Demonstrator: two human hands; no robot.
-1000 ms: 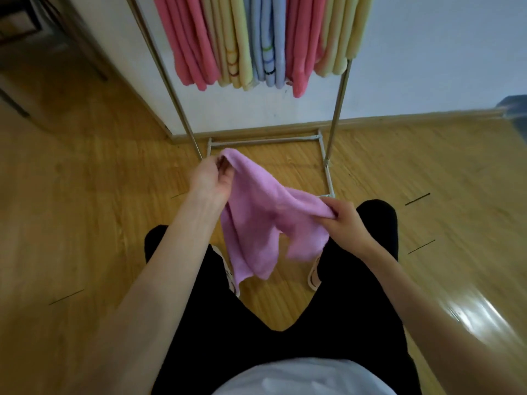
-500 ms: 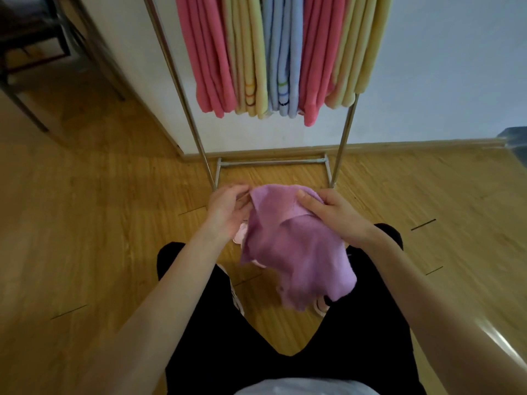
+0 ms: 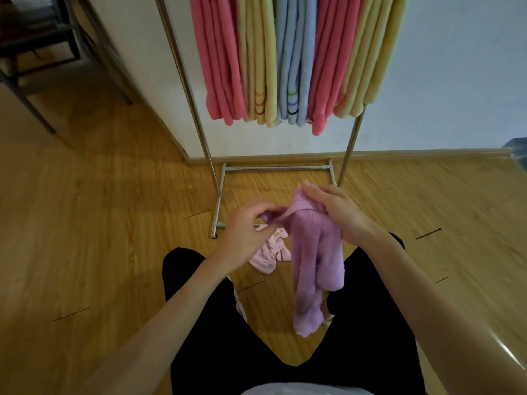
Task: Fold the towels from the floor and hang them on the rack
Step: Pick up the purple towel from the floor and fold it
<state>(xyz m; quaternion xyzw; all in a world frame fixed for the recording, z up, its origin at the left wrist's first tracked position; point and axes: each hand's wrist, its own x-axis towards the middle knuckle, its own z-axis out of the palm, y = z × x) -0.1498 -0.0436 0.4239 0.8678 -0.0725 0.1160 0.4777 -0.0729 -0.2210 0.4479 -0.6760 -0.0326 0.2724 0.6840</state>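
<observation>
A purple towel (image 3: pixel 312 260) hangs in front of me, doubled over, its lower end reaching down between my legs. My right hand (image 3: pixel 333 212) grips its top fold. My left hand (image 3: pixel 245 229) pinches a corner of the same towel just to the left. A pale pink towel (image 3: pixel 269 252) lies crumpled on the wooden floor below my hands. The metal rack (image 3: pixel 199 132) stands against the wall ahead, with several folded pink, yellow and blue towels (image 3: pixel 288 61) hanging from it.
The rack's base bars (image 3: pixel 275 167) lie on the floor close ahead of my hands. A dark metal-legged piece of furniture (image 3: pixel 31 52) stands at the far left. The white wall and baseboard (image 3: pixel 427 153) run behind the rack. My black-trousered legs fill the bottom.
The towel was spread wide between my hands; they have come together and it now hangs long and doubled from my right hand. The view tilted up, showing the pink towel on the floor.
</observation>
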